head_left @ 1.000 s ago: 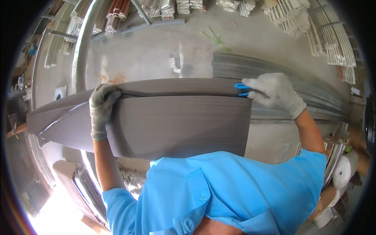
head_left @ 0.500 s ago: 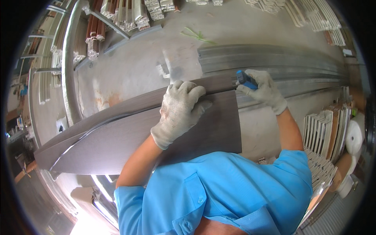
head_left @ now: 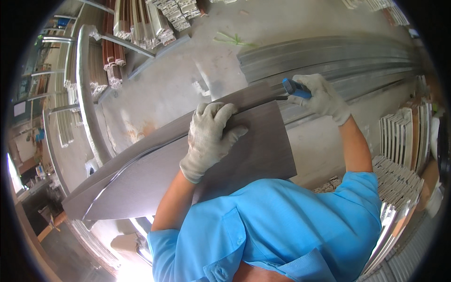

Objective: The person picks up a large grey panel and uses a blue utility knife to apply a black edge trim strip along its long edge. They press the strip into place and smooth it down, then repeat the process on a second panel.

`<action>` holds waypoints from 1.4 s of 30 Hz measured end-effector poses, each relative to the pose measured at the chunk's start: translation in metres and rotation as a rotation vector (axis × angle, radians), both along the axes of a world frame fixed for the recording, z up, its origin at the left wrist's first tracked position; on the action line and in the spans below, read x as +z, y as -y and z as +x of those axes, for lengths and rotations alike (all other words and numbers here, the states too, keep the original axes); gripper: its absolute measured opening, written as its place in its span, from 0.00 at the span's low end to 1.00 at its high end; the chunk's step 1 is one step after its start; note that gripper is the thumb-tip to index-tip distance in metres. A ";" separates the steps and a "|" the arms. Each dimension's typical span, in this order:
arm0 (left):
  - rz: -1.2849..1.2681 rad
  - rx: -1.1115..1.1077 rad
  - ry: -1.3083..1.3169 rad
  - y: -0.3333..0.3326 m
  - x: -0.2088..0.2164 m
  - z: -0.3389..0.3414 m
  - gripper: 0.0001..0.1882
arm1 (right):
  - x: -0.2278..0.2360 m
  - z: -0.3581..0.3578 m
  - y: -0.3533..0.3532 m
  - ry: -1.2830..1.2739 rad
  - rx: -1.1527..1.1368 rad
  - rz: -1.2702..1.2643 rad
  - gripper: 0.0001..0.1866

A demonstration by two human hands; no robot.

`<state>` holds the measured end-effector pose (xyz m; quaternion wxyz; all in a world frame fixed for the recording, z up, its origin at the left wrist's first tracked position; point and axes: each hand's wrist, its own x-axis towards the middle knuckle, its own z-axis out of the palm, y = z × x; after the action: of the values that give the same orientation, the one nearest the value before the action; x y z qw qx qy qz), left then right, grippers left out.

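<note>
A long dark brown panel (head_left: pixel 263 136) lies across in front of me, with a thin black strip (head_left: pixel 155 149) running along its groove and sticking out a little past the right end. My left hand (head_left: pixel 209 136), in a greyish-white glove, curls its fingers over the panel's far ledge, thumb apart on the near face. Just beyond the right end is my right hand (head_left: pixel 319 96), gloved too and closed around a blue-and-black utility knife (head_left: pixel 297 88). Its fingers are close to the strip's tip; whether they touch it I cannot tell.
Long grey profiles (head_left: pixel 324 58) lie on the floor beyond the panel. A metal rack (head_left: pixel 87 94) with stacked brown and white profiles (head_left: pixel 141 21) stands at the far left. More stacked pieces (head_left: pixel 394 178) are at my right. A green strap (head_left: pixel 230 38) lies on the floor.
The view has turned a little, and the panel now slants more. My right hand has drawn slightly away from the panel's end, still holding the knife. The left hand keeps its hold.
</note>
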<state>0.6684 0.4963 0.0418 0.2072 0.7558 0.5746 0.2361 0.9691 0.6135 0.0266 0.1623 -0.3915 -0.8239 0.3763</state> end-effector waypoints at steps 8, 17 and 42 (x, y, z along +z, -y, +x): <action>-0.073 -0.107 -0.005 -0.040 -0.004 0.049 0.10 | -0.022 -0.006 0.001 -0.104 -0.118 -0.340 0.12; 0.021 -0.018 0.170 -0.039 -0.009 0.059 0.07 | -0.009 -0.002 -0.018 -0.101 0.039 -0.390 0.13; 0.039 0.823 -0.260 0.132 0.012 -0.166 0.23 | 0.042 -0.034 -0.051 0.213 0.387 0.164 0.17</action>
<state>0.5021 0.3639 0.0538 0.0075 0.4907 0.8450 0.2126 0.9347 0.6644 0.0688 0.0307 -0.2491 -0.9238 0.2890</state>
